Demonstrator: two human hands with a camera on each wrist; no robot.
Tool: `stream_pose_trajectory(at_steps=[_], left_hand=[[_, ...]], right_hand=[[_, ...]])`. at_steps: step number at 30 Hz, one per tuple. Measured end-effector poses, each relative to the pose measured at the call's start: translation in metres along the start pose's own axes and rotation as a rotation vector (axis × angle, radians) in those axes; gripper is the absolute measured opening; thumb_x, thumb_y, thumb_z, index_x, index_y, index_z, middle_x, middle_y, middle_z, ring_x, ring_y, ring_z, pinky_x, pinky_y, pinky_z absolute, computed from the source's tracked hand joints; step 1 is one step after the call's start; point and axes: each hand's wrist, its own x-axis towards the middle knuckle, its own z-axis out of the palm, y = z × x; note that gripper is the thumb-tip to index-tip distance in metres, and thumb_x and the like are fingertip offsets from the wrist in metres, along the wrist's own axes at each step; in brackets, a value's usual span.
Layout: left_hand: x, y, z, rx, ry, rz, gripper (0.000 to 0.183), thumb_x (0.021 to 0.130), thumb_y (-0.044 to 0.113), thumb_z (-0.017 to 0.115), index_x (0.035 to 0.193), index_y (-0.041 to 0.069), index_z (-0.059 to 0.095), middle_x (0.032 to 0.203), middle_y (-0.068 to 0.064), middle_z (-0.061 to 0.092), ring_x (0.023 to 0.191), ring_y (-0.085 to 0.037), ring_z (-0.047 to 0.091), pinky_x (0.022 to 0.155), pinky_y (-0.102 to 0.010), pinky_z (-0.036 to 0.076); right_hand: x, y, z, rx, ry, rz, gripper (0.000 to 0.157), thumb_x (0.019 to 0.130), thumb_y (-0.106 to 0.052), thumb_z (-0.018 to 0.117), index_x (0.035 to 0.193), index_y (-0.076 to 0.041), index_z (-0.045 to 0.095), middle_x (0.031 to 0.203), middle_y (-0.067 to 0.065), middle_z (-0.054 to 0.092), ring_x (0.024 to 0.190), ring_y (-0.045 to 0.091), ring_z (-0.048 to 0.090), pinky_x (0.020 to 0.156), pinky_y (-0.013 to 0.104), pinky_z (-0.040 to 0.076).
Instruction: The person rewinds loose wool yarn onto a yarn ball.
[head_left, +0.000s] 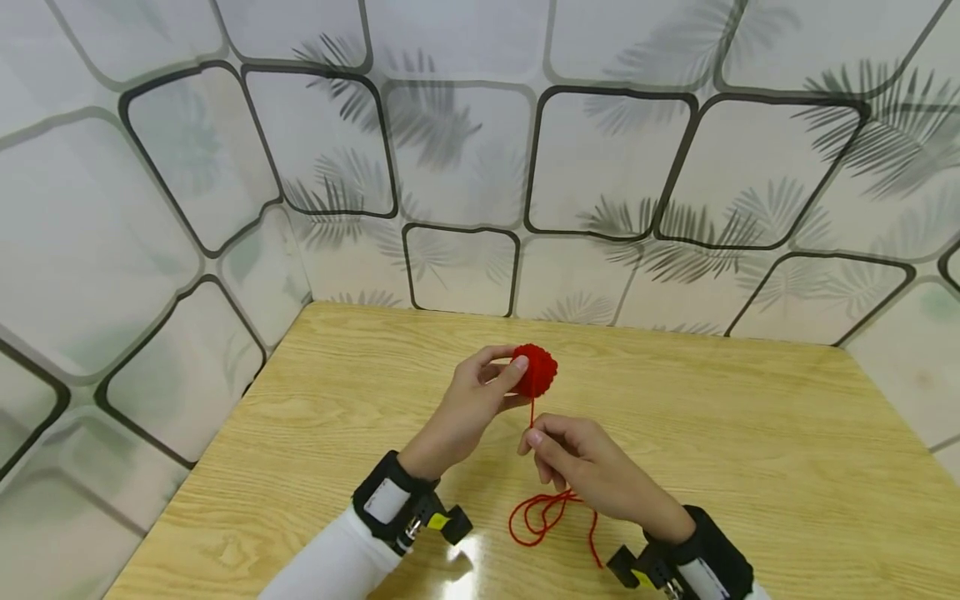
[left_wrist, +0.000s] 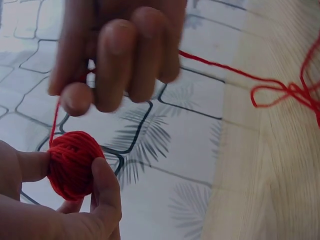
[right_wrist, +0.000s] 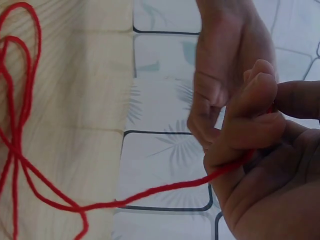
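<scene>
A small ball of red yarn (head_left: pixel 537 372) is held up over the table by my left hand (head_left: pixel 474 402). In the left wrist view, thumb and fingers grip the wound yarn ball (left_wrist: pixel 75 162) from both sides. My right hand (head_left: pixel 588 465) pinches the strand (head_left: pixel 532 410) between thumb and index finger, just below the ball. From the right hand's curled fingers the yarn tail (right_wrist: pixel 165 189) runs down toward the tabletop, as the right wrist view shows. The ball is hidden behind the hands there.
Loose loops of red yarn (head_left: pixel 528 523) lie on the wooden table (head_left: pixel 360 375) below the right hand. A pale curtain (head_left: pixel 465 167) with dark outlines and leaf prints stands behind the table and along its left side. Both wrists wear black straps with small cameras.
</scene>
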Motion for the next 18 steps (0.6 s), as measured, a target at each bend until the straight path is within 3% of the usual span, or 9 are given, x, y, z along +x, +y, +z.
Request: stream_pose_trajectory(at_steps=[9, 18], left_hand=[[-0.006, 0.012, -0.007, -0.203, -0.145, -0.102, 0.051, 0.089, 0.034, 0.059, 0.127, 0.003, 0.047, 0.121, -0.016, 0.055, 0.095, -0.023, 0.057, 0.087, -0.04, 0.044], [-0.013, 0.017, -0.008, -0.151, -0.301, -0.133, 0.05, 0.089, 0.032, 0.059, 0.127, 0.002, 0.047, 0.126, -0.017, 0.051, 0.1, -0.025, 0.055, 0.087, -0.04, 0.044]], right_hand=[[0.002, 0.019, -0.002, 0.028, -0.024, 0.07, 0.026, 0.098, -0.028, 0.042, 0.1, -0.007, 0.056, 0.073, 0.011, 0.053, 0.06, 0.026, 0.049, 0.05, 0.031, 0.042], [0.005, 0.042, -0.017, -0.007, 0.044, 0.111, 0.032, 0.097, -0.032, 0.044, 0.097, -0.001, 0.054, 0.072, 0.012, 0.053, 0.058, 0.021, 0.048, 0.051, 0.033, 0.045]])
